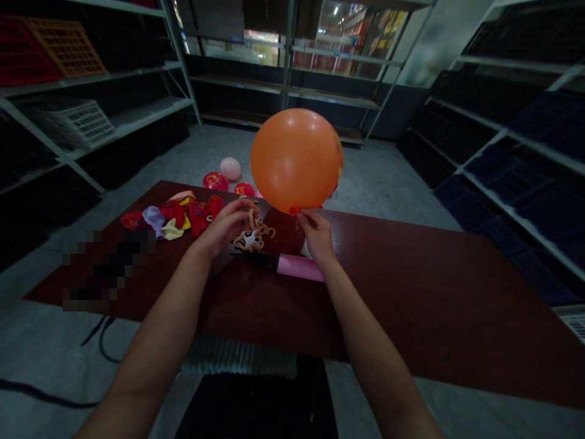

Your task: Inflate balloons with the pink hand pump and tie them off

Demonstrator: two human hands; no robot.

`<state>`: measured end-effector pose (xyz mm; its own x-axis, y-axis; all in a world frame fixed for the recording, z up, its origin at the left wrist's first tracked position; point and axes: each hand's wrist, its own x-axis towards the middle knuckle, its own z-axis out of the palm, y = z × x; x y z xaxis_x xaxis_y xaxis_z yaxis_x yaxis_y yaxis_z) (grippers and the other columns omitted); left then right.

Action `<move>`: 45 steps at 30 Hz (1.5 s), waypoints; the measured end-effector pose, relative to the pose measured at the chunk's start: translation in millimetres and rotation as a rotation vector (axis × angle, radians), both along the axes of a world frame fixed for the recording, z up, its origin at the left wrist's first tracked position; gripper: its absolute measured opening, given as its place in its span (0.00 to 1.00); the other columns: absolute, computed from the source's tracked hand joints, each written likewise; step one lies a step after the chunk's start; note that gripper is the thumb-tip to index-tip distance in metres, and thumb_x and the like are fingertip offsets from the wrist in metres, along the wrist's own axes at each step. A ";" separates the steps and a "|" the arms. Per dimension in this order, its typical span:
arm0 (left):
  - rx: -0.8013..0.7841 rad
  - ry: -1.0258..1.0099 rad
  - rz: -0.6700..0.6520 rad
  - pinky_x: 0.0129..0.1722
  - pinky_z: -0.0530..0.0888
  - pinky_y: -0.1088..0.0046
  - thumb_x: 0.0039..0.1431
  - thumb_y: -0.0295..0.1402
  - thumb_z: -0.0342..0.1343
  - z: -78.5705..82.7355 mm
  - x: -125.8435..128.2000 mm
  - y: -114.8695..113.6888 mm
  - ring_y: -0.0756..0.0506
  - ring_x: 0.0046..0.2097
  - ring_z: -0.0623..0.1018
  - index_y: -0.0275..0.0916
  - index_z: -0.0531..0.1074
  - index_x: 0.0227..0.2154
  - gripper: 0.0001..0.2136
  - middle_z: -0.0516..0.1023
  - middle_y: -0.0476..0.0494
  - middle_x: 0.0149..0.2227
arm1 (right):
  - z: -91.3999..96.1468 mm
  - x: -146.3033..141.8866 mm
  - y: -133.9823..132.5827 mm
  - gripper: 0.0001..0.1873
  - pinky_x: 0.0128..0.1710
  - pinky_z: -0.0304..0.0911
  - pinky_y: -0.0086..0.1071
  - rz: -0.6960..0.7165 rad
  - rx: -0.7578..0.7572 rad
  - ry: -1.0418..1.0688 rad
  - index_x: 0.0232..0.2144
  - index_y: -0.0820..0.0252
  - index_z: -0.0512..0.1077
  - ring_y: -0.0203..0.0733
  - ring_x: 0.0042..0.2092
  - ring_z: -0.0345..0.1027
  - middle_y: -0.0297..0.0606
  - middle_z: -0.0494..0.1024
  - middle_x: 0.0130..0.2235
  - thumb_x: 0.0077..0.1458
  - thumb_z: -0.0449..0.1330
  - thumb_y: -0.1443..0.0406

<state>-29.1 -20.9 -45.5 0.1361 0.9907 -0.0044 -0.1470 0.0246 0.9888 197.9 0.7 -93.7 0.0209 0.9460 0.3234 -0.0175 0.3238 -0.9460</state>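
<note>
An inflated orange balloon [295,160] stands above the table with its knotless-looking red-orange neck pointing down. My right hand [315,231] pinches that neck between thumb and fingertips. To its left, my left hand [228,222] has its fingers curled at a heap of tan curly loops [250,241], resembling rubber bands, with some white among them. One loop hangs at the fingertips and seems pinched there. Just below lies a pink hand pump [299,267] with a black end, its right part behind my right wrist.
Limp balloons in several colours [176,214] lie on the left of the dark brown table [411,286]. Inflated red balloons [216,181] and a pale pink balloon [231,168] rest beyond its far edge. Shelves with crates [75,122] line the sides. A black cable [50,395] crosses the floor.
</note>
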 end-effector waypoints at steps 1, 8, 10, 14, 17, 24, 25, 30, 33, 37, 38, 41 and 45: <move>-0.010 -0.037 -0.015 0.36 0.76 0.73 0.53 0.29 0.59 1.7 -1.5 -0.7 0.48 0.36 0.78 0.38 0.72 0.40 0.10 0.78 0.43 0.41 | 0.3 0.1 -0.1 0.15 0.26 0.62 0.29 0.001 -0.002 0.007 0.36 0.54 0.77 0.33 0.27 0.65 0.31 0.76 0.29 0.54 0.64 0.51; 0.092 0.266 -0.085 0.55 0.75 0.58 0.53 0.26 0.61 -10.3 -9.2 8.0 0.40 0.52 0.80 0.39 0.79 0.51 0.20 0.80 0.39 0.53 | 1.5 1.1 -0.8 0.14 0.27 0.63 0.30 0.002 0.020 -0.015 0.36 0.54 0.77 0.33 0.27 0.65 0.31 0.77 0.30 0.55 0.64 0.51; 0.109 0.360 -0.144 0.58 0.74 0.55 0.53 0.27 0.61 -12.9 -9.2 9.6 0.37 0.56 0.79 0.39 0.79 0.52 0.21 0.80 0.38 0.55 | 2.4 1.2 -1.5 0.14 0.28 0.63 0.30 0.004 0.029 -0.022 0.35 0.54 0.78 0.33 0.28 0.65 0.32 0.77 0.31 0.55 0.63 0.52; 0.077 0.208 -0.268 0.62 0.71 0.54 0.55 0.25 0.58 -9.8 -5.5 3.2 0.37 0.63 0.74 0.39 0.75 0.58 0.26 0.75 0.36 0.61 | 4.4 0.5 -2.9 0.11 0.29 0.63 0.30 -0.007 0.059 -0.007 0.34 0.55 0.78 0.33 0.27 0.65 0.32 0.77 0.30 0.56 0.64 0.55; 0.102 0.020 -0.302 0.66 0.66 0.54 0.51 0.21 0.56 -8.0 -2.2 -2.8 0.36 0.65 0.70 0.38 0.74 0.61 0.31 0.72 0.36 0.63 | 4.5 0.4 -2.5 0.10 0.29 0.63 0.30 -0.015 0.075 0.007 0.32 0.55 0.78 0.33 0.27 0.65 0.31 0.76 0.29 0.55 0.64 0.55; 0.120 -0.115 -0.364 0.67 0.66 0.55 0.44 0.15 0.54 -17.9 -2.1 3.9 0.36 0.69 0.65 0.41 0.73 0.61 0.37 0.68 0.39 0.66 | -0.6 -0.5 0.6 0.14 0.28 0.62 0.29 -0.051 0.068 0.044 0.36 0.54 0.78 0.32 0.27 0.64 0.31 0.76 0.30 0.55 0.65 0.51; 0.128 -0.115 -0.365 0.67 0.66 0.56 0.44 0.15 0.54 -18.4 -2.0 4.5 0.36 0.69 0.64 0.42 0.74 0.61 0.37 0.67 0.40 0.67 | -1.3 -0.8 0.9 0.14 0.27 0.62 0.29 -0.055 0.062 0.056 0.36 0.54 0.78 0.32 0.27 0.64 0.31 0.76 0.30 0.55 0.65 0.51; 0.147 -0.109 -0.360 0.65 0.69 0.56 0.45 0.18 0.55 -15.4 1.4 3.5 0.35 0.69 0.64 0.40 0.74 0.61 0.35 0.68 0.38 0.66 | -2.9 -0.5 2.7 0.14 0.26 0.61 0.29 -0.073 0.058 0.078 0.36 0.54 0.78 0.33 0.27 0.64 0.30 0.75 0.28 0.54 0.65 0.51; 0.159 0.037 -0.323 0.63 0.71 0.56 0.49 0.20 0.59 -13.9 4.9 4.0 0.34 0.66 0.69 0.39 0.74 0.61 0.33 0.71 0.36 0.64 | -3.6 0.8 3.8 0.14 0.26 0.61 0.29 -0.077 0.058 0.049 0.36 0.53 0.78 0.33 0.27 0.64 0.31 0.76 0.29 0.54 0.65 0.51; 0.274 0.190 -0.237 0.59 0.74 0.58 0.52 0.26 0.64 -14.6 10.0 6.0 0.36 0.62 0.74 0.37 0.77 0.56 0.26 0.76 0.34 0.60 | -4.4 2.0 4.3 0.15 0.26 0.62 0.30 -0.065 0.057 0.035 0.37 0.53 0.78 0.33 0.27 0.64 0.31 0.77 0.30 0.55 0.65 0.51; 0.324 0.226 -0.206 0.59 0.74 0.58 0.53 0.27 0.64 -15.3 10.9 6.6 0.37 0.61 0.76 0.36 0.79 0.54 0.23 0.77 0.34 0.58 | -4.4 2.1 4.2 0.14 0.27 0.62 0.30 -0.062 0.056 0.035 0.37 0.53 0.78 0.33 0.27 0.64 0.31 0.77 0.30 0.55 0.65 0.51; 0.459 0.379 -0.094 0.54 0.77 0.61 0.56 0.32 0.64 -18.9 11.6 9.0 0.39 0.53 0.81 0.35 0.83 0.44 0.13 0.83 0.36 0.49 | -4.3 2.3 3.6 0.14 0.27 0.63 0.30 -0.052 0.051 0.023 0.37 0.53 0.78 0.33 0.27 0.65 0.31 0.76 0.30 0.55 0.65 0.51; 0.552 0.562 0.033 0.45 0.78 0.65 0.61 0.37 0.59 -24.4 8.7 12.7 0.41 0.42 0.83 0.36 0.82 0.37 0.10 0.85 0.40 0.39 | -4.4 2.7 3.7 0.14 0.26 0.63 0.29 -0.042 0.037 0.026 0.36 0.53 0.78 0.33 0.27 0.65 0.32 0.76 0.30 0.55 0.65 0.51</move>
<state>-20.4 -8.2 -69.9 0.2293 0.8734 0.4297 0.3868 -0.4869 0.7832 200.6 4.5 -98.2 0.0690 0.9315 0.3572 -0.0279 0.3597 -0.9326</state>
